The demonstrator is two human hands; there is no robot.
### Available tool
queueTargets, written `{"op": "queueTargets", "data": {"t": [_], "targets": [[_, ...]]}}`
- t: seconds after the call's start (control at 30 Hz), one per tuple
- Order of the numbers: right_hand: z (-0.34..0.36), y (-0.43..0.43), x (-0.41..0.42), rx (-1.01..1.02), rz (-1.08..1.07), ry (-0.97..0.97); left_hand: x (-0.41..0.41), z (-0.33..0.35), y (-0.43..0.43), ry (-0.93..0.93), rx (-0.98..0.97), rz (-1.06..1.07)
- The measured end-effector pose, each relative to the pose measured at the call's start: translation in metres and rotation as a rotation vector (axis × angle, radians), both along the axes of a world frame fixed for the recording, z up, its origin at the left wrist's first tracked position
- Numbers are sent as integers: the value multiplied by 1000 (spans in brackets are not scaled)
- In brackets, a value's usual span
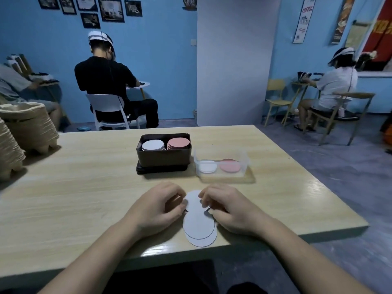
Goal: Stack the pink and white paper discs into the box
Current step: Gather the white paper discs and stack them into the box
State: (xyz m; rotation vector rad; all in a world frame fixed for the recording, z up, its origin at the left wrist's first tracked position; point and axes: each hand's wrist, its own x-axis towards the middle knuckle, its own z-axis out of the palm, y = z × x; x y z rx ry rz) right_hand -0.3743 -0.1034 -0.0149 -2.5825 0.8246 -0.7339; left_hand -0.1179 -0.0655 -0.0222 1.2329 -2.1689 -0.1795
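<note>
Two boxes, two grips.

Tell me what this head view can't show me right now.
Count of white discs between left hand and right hand: head view, edges overlap, fingers cover them.
Fill depth of the dark box: head view, its front wall hides the inside.
Disc count in the clear box: head view, too small, blurred.

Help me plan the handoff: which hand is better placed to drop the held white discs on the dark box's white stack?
Left hand, probably. It and the right hand both pinch the white discs, but the white stack sits left in the dark box, nearer it.
</note>
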Motion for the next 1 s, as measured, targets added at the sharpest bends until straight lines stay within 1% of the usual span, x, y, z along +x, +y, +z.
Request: {"op": "queueTargets", "data": {"t": [0.07,0.2,0.3,0.4,0.5,0.7,0.87,1.0], "targets": [[0,5,-2,11,27,27,-1,0,0,-14,0,6],[4,10,-7,47,64,143,0,1,0,-16,21,4],[7,13,-9,94,95,172,1,1,1,-21,32,15],[10,13,-8,119,91,164,0,2,2,-24,42,20],[9,12,-7,98,74,131,0,3,3,-28,47,25],[5,6,-15,42,-42,-39,-1,4,2,-102,89,19],[9,-4,-27,14,-114,-16,-3,6,-7,-188,110,3],[7,-6,-31,9,-126,1,-7,7,-12,-160,92,25]]}}
